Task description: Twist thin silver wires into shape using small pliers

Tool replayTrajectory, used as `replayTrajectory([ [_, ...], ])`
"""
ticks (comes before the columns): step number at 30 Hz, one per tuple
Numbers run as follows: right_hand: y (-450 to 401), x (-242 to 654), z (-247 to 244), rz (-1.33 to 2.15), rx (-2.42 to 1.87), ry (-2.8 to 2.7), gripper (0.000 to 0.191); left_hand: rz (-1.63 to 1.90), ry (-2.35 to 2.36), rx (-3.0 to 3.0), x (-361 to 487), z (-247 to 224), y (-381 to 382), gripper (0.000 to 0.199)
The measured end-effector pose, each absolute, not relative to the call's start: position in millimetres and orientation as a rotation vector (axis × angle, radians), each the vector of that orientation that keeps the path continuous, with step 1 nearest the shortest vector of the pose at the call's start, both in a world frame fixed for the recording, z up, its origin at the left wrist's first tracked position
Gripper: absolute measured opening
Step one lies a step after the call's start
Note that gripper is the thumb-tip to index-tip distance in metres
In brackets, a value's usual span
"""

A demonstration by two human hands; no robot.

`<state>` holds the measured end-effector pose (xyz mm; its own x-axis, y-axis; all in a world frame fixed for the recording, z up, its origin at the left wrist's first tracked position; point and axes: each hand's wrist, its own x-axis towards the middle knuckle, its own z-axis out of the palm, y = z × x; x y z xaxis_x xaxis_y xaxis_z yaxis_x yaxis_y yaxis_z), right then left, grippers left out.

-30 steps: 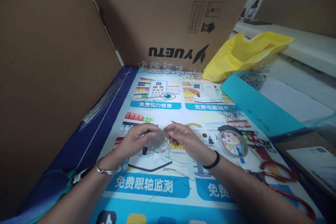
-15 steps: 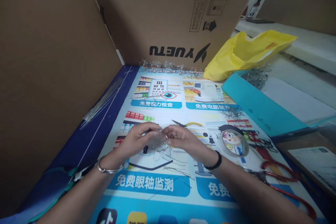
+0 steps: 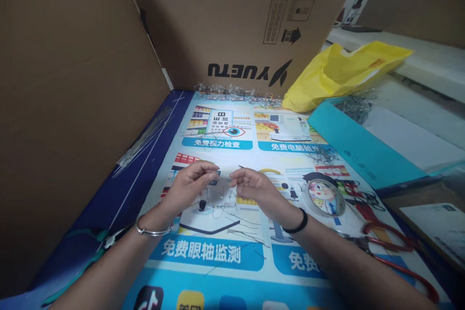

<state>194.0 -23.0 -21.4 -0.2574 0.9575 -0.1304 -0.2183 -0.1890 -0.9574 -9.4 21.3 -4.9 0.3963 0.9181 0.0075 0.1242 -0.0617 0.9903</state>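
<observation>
Over the printed sheet (image 3: 203, 160), my left hand (image 3: 192, 186) pinches a thin wire bent into a ring (image 3: 220, 206). The ring hangs below the fingertips, and the sheet's print shows through it. Facing it, my right hand (image 3: 256, 191) has its thumb and fingers pinched together at the ring's right upper side. A fine wire end seems to be between them, too thin to follow clearly. Just behind the right hand lie yellow-handled pliers (image 3: 271, 171), partly covered by it. Several loose wire pieces (image 3: 247, 225) lie on the sheet below the hands.
Cardboard walls (image 3: 232, 19) stand behind and at left. Straight wires (image 3: 141, 143) lie left. A tape roll (image 3: 324, 197), red-handled cutters (image 3: 390, 237), a yellow bag (image 3: 345, 75) and a blue box (image 3: 363, 145) are at right. Green-handled pliers (image 3: 89, 256) lie near my left forearm.
My hands have moved slightly apart and up. The wire ring now shows rounder between them, and the right hand covers more of the yellow-handled pliers.
</observation>
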Motion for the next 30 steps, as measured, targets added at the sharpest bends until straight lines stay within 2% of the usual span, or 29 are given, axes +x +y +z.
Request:
replayTrajectory([
  [13, -22, 195, -22, 1.446, -0.987, -1.050, 0.023, 0.847, 1.009, 1.421, -8, -9, 25, 0.020],
  [23, -24, 191, -34, 1.457, -1.011, -0.997, 0.028, 1.015, 0.948, 1.061, -5, -7, 31, 0.022],
  [30, -26, 186, -33, 1.360, -1.145, -1.125, 0.010, 1.086, 0.909, 0.903, -6, -10, 32, 0.021],
])
